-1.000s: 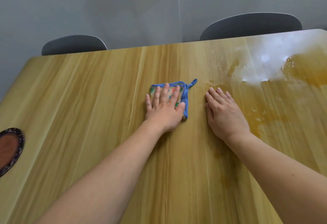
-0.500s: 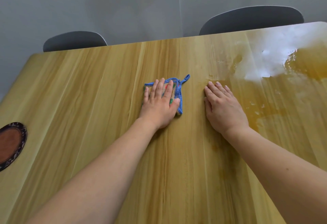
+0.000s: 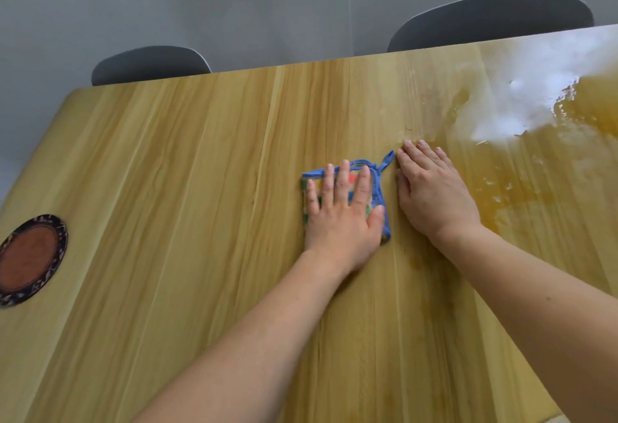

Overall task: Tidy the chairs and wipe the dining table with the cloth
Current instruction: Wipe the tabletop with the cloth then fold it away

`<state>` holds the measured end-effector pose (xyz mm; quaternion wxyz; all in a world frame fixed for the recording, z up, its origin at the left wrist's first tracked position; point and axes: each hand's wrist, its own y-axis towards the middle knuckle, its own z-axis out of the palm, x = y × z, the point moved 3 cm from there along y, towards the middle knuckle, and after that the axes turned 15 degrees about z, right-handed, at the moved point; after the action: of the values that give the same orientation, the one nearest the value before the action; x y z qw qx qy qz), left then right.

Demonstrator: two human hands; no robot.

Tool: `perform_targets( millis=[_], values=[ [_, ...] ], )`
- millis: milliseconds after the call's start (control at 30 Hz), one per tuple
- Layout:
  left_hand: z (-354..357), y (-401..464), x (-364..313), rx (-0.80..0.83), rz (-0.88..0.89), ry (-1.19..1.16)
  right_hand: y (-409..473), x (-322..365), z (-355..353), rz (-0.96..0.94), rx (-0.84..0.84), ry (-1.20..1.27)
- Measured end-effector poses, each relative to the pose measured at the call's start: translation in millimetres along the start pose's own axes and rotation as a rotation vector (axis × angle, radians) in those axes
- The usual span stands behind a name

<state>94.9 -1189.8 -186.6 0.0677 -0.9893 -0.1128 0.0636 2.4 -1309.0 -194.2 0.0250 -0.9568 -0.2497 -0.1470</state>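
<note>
Round dark-rimmed mat (image 3: 31, 260) far left on the dining table (image 3: 187, 188), untouched. Two grey chair backs (image 3: 150, 63) tucked at the far edge. Left hand (image 3: 342, 213) flat, fingers straight, pressing the blue-edged cloth (image 3: 379, 188) mid-table, not clenching it. Right hand (image 3: 431, 193) flat on bare wood just beside it, holding nothing. Wet sheen (image 3: 521, 185) lies right: I'd sweep the cloth that way in overlapping strokes, with even palm pressure.

Cloth (image 3: 378, 188) lies on the table (image 3: 187, 188), left of the right hand (image 3: 434, 198).
</note>
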Motion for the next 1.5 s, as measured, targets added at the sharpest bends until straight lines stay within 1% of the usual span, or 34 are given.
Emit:
perform_targets(
  millis=[133,300,467,600,733,867,933,1100,1200,1267,1433,1500],
  values=[
    [-0.1,-19.9,22.9,0.043,0.069,-0.029,-4.1,3.0,0.8,0.003,-0.009,0.003],
    [0.9,-55.1,55.1,-0.002,-0.059,-0.05,-3.9,4.6,-2.2,-0.009,-0.007,-0.018],
    [9.1,-68.5,34.7,-0.032,-0.138,-0.056,-2.0,2.9,0.1,-0.01,-0.009,-0.044],
    [11.4,-74.8,24.3,-0.02,-0.119,-0.018,-4.7,2.3,1.3,-0.015,-0.026,-0.042],
    [10.4,-72.4,27.4,-0.053,-0.123,-0.011,-3.3,4.3,-1.0,-0.024,-0.043,-0.026],
    [12.6,-72.8,25.4,-0.065,-0.124,-0.012,-9.6,2.3,-3.0,-0.021,-0.019,-0.032],
    [11.0,-71.9,27.4,-0.081,-0.131,-0.007,-13.1,0.5,-13.1,-0.055,-0.031,-0.028],
    [11.4,-73.6,31.1,-0.047,-0.126,0.017,-68.3,-21.8,-32.4,-0.065,-0.075,0.012],
    [10.3,-72.5,27.9,-0.037,-0.12,0.012,-113.2,-29.2,-26.7,-0.06,-0.001,-0.009],
    [9.1,-71.9,27.5,-0.033,-0.12,0.0,-133.7,-28.1,-21.6,-0.052,0.014,-0.005],
    [10.4,-71.5,19.8,0.0,-0.116,-0.007,-151.2,-31.4,-9.8,-0.012,0.003,-0.022],
    [8.8,-72.7,18.8,0.005,-0.14,-0.008,-149.6,-28.7,-9.3,-0.015,-0.001,-0.017]
  ],
)
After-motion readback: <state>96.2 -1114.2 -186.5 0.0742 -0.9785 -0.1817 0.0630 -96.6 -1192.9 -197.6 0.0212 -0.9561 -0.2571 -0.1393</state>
